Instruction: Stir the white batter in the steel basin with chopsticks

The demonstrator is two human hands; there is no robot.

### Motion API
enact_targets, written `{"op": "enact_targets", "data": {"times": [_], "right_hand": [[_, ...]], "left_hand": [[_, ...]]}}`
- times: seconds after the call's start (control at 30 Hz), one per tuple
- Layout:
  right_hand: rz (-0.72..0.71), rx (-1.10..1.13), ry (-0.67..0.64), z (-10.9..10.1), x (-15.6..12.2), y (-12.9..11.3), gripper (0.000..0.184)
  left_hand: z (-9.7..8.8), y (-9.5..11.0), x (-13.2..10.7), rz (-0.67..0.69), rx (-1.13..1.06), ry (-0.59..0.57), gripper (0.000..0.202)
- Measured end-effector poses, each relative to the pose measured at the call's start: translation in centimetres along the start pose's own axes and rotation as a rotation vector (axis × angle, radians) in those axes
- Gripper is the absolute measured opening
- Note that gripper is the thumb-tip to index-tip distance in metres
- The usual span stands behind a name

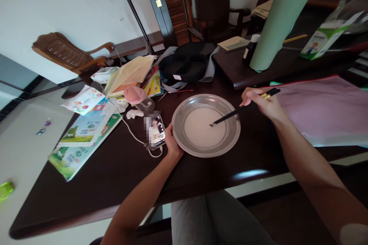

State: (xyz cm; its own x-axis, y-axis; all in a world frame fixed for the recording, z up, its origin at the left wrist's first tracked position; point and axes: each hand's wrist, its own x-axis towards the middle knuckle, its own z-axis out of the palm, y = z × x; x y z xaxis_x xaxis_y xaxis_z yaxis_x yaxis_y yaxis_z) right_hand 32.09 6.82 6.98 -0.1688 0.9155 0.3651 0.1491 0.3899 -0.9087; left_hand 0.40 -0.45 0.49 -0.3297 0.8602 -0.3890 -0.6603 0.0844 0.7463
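A round metal bowl (234,134) stands on the dark table, with a milky white liquid (198,132) in its bottom. My left hand (172,143) grips the bowl's left rim, its thumb on top and its other fingers hidden beneath. Over the right side of the bowl, my right hand (260,101) is closed around black chopsticks (237,111) with gold bands near the top. Their tips dip into the liquid near its middle. Just left of my left hand lies a phone (156,130) with a lit screen and a white cable (130,132) plugged in.
Left of the bowl are a pink-lidded cup (138,97), crumpled tissue (134,114) and workbooks (86,134). A black bag (184,67) lies behind it. To the right are a tall green thermos (283,26), a small dark bottle (252,48) and a pink folder (319,111).
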Motion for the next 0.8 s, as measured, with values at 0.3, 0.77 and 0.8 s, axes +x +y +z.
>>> {"op": "enact_targets", "data": {"times": [0.3, 0.77, 0.8], "right_hand": [[-0.044, -0.029, -0.037, 0.5, 0.1, 0.0, 0.051], [-0.032, 0.023, 0.007, 0.1, 0.0, -0.2, 0.056], [-0.030, 0.043, -0.006, 0.0, 0.0, -0.2, 0.057]], "left_hand": [[0.3, -0.1, -0.3, 0.042, 0.002, 0.036, 0.025], [-0.2, 0.0, 0.2, 0.027, 0.014, -0.004, 0.030], [-0.2, 0.0, 0.2, 0.014, 0.010, 0.008, 0.029]]}}
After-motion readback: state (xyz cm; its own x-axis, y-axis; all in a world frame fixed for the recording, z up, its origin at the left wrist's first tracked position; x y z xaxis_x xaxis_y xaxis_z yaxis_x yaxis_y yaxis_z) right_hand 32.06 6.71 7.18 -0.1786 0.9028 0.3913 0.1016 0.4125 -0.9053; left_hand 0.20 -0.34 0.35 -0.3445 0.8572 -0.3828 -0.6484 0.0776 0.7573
